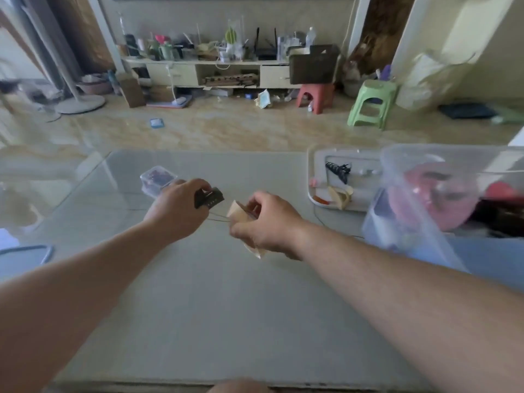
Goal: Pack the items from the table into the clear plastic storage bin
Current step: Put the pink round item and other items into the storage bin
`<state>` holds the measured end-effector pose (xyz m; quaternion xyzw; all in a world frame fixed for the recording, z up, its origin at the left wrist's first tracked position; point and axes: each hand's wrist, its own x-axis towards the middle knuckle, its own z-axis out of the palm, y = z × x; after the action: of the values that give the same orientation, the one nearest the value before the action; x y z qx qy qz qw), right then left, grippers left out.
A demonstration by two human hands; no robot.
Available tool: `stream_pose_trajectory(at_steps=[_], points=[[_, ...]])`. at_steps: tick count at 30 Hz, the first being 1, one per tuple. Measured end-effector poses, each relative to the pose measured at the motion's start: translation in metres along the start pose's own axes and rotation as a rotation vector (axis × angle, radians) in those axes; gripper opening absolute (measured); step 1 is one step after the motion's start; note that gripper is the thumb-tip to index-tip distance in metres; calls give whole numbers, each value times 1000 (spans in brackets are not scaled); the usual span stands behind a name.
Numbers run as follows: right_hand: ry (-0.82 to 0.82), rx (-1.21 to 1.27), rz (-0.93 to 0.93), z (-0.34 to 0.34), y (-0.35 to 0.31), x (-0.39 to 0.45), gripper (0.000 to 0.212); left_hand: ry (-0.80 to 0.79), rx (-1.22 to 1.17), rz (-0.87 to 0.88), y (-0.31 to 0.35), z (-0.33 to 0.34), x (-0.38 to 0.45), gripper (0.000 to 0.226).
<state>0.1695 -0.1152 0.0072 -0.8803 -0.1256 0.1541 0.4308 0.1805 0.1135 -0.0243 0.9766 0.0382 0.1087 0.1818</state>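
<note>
**Two full hands, one thin wire between them**

The left hand grips a small black device, fingers curled round it above the middle of the table. The right hand holds a tan roll, seemingly tape, pinched between thumb and fingers. A thin wire runs from the device toward the right hand, and a similar strand trails across the table toward the bin (whether it is one continuous wire I cannot tell).

The bin stands at the right edge of the table, well apart from both hands, already holding a pink round thing and some dark items. Beside it lies a white tray with a black clip, and a small clear box sits just beyond the left hand.

The main risk is the wire. If the hands part toward the bin while it is caught round the roll or fingers, it could pull taut and tug the device loose, or drag along the table and snag on the tray's edge. Carrying both things over at once also means neither hand is free to steady the bin, whose near wall looks tilted in this blurred view; a careless drop against the rim could bounce out. The clear box, near the left wrist, could be nudged on the way
</note>
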Motion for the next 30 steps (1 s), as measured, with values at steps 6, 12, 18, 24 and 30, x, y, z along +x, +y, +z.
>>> stream_pose_trajectory(at_steps=[6,12,18,24,30], points=[[203,178,-314,-164,-26,-100,43,-13,-272,116,153,-54,-4,45],[534,-177,-68,-314,68,-140,34,-115,-487,403,310,-46,-7,43],[322,-720,60,-331,166,-80,28,-134,-208,615,402,16,-2,56],[264,-630,-23,-313,212,-47,19,17,-137,620,416,54,-3,53],[144,-634,-48,-326,188,-65,31,78,-188,708,411,64,-1,54]])
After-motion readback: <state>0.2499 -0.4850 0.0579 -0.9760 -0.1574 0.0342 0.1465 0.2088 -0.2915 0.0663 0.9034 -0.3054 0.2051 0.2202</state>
